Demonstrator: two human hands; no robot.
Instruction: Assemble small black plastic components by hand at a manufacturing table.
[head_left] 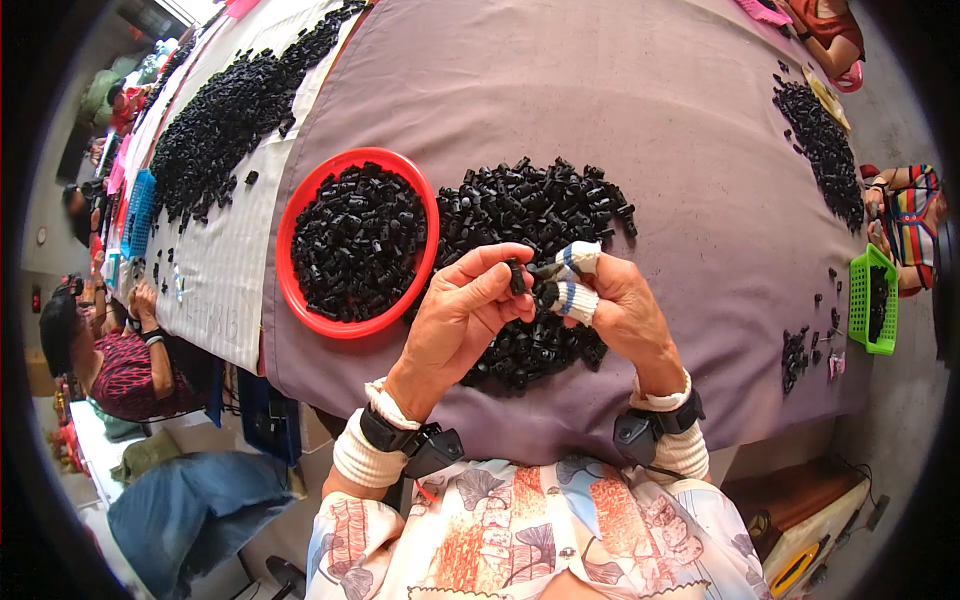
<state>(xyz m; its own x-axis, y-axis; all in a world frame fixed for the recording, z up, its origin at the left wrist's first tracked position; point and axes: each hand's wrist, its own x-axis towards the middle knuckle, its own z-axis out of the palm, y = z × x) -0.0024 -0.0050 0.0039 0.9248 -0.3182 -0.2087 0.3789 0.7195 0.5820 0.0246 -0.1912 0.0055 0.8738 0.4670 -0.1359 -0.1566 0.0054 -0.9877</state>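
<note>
Above the near side of a pile of small black plastic parts (545, 200), my two hands are close together. My left hand (455, 315) pinches one small black plastic part (516, 277) between thumb and forefinger. Just to the right, my right hand (625, 305) has its thumb and forefinger drawn in toward that part. White cloth finger covers (577, 300) with blue stripes are on those two fingers, and their tips look dark. Whatever lies between them blends into the black pile. Left of the pile stands a round red basin (432, 235) filled with similar black parts.
A mauve cloth (660, 130) covers the table. Another heap of black parts (230, 120) lies on a pale cloth at left. At right are more black parts (820, 150) and a green basket (880, 340). Other people (120, 370) sit at both sides.
</note>
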